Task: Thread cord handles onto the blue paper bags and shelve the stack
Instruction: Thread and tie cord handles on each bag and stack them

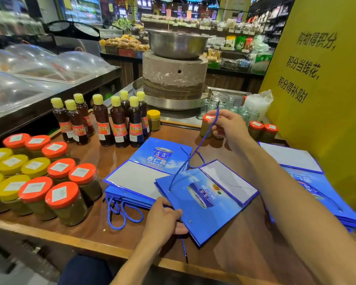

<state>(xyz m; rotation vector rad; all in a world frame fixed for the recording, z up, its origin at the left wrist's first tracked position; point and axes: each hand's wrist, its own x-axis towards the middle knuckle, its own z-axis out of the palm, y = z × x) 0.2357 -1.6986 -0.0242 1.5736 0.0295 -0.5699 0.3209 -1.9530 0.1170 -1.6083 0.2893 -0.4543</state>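
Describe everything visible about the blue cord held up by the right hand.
The blue twisted cord is thin and drawn taut. The right hand pinches it near its upper end, with a short tip sticking up above the fingers. It slants down-left into a punched hole in the flat blue paper bag, which the left hand grips.

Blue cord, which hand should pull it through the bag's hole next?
Probably the right. The right hand pinches the blue cord, which runs down into a hole in the bag. The left hand grips the bag at its near edge, holding it down.
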